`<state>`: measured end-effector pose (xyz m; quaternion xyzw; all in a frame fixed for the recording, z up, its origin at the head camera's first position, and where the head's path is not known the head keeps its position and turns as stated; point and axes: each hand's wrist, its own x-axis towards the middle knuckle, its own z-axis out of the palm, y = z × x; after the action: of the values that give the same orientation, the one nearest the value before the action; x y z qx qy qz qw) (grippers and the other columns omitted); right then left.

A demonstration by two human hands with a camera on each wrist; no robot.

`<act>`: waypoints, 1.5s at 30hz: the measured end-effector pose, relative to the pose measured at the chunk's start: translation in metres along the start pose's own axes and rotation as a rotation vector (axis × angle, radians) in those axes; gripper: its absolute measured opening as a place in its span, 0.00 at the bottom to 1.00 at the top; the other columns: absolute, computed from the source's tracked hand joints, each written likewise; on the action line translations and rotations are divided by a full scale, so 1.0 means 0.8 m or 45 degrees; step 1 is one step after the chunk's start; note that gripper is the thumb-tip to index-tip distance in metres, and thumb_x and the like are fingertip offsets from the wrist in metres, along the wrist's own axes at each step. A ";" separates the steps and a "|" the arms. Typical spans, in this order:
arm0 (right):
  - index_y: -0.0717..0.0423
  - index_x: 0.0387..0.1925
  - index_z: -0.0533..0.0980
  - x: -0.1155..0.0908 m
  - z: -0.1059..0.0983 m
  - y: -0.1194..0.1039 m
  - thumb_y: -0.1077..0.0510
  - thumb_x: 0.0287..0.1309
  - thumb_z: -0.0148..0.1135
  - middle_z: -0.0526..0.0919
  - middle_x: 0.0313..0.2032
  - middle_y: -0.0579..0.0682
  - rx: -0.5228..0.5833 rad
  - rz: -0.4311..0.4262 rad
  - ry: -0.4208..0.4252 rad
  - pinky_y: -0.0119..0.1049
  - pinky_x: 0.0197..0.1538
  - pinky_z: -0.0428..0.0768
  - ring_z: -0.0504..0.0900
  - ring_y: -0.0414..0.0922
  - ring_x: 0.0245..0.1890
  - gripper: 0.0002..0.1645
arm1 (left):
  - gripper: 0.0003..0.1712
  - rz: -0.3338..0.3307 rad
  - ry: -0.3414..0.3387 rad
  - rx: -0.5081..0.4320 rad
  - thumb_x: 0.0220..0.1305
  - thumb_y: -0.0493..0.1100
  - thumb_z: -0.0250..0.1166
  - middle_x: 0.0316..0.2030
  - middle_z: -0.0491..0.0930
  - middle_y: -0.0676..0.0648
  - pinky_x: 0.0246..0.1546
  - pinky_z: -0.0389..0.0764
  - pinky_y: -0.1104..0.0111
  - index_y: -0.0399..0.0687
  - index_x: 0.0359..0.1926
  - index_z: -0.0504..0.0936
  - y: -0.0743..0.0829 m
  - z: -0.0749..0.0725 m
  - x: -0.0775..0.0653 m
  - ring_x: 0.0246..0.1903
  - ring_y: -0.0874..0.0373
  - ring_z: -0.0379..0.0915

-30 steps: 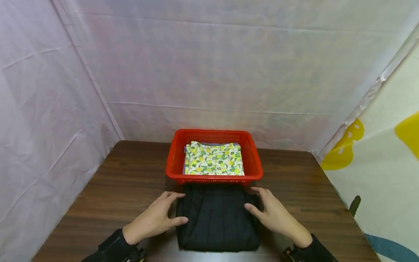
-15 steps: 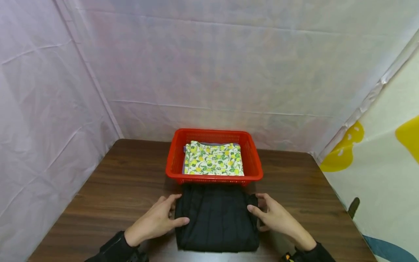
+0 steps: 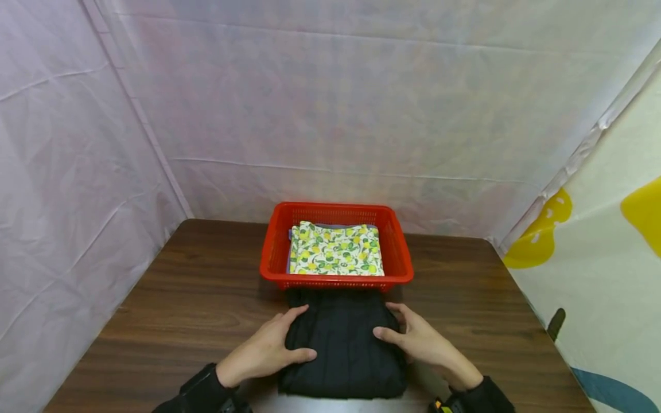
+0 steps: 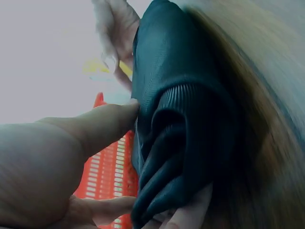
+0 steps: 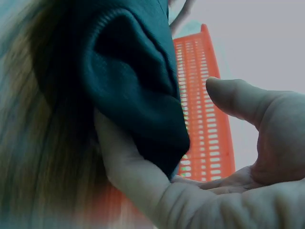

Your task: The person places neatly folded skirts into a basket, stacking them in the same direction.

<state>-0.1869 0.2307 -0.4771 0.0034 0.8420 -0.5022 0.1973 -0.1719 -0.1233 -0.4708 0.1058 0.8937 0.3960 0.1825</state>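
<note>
A black garment (image 3: 348, 350), folded into a flat bundle, lies on the table just in front of the red basket. My left hand (image 3: 265, 351) grips its left side, thumb on top, with fingertips tucked under the layers in the left wrist view. At the right side, my right hand (image 3: 426, 344) has fingers curled under the bundle's edge. Its thumb (image 5: 233, 98) stands off the cloth in the right wrist view. Rolled, layered folds (image 4: 174, 143) show at the garment's side. The far edge of the bundle meets the basket's front.
The red plastic basket (image 3: 400, 252) stands at the back of the brown wood-grain table (image 3: 191, 298). Inside it lies a folded white cloth with a lemon print (image 3: 338, 252), over something purple. White sheeting (image 3: 330, 115) hangs behind the table and on both sides.
Both hands have closed in on the garment's sides. My left hand has moved right onto it; my right hand has shifted slightly left. The garment and basket have hardly moved.
</note>
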 end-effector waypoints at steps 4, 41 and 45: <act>0.65 0.90 0.60 0.001 0.009 -0.001 0.49 0.74 0.82 0.74 0.84 0.69 0.069 -0.059 -0.034 0.67 0.81 0.78 0.77 0.65 0.82 0.58 | 0.55 0.020 -0.048 -0.019 0.70 0.56 0.86 0.83 0.74 0.32 0.79 0.74 0.28 0.53 0.89 0.70 0.004 0.005 0.005 0.82 0.30 0.73; 0.55 0.91 0.58 -0.029 0.002 -0.001 0.54 0.75 0.81 0.82 0.78 0.62 0.124 -0.406 -0.296 0.30 0.66 0.87 0.87 0.53 0.71 0.56 | 0.52 0.389 -0.291 -0.171 0.79 0.48 0.79 0.87 0.72 0.51 0.78 0.81 0.41 0.82 0.91 0.61 -0.005 0.005 -0.018 0.81 0.45 0.75; 0.56 0.92 0.58 -0.035 -0.005 -0.008 0.55 0.76 0.81 0.82 0.78 0.63 0.110 -0.432 -0.301 0.32 0.66 0.88 0.89 0.50 0.68 0.56 | 0.52 0.445 -0.274 -0.147 0.79 0.49 0.79 0.88 0.69 0.53 0.81 0.77 0.38 0.84 0.91 0.60 -0.002 0.001 -0.019 0.84 0.46 0.71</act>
<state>-0.1637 0.2364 -0.4603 -0.1888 0.7791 -0.5607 0.2071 -0.1574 -0.1286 -0.4687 0.2902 0.8130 0.4584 0.2113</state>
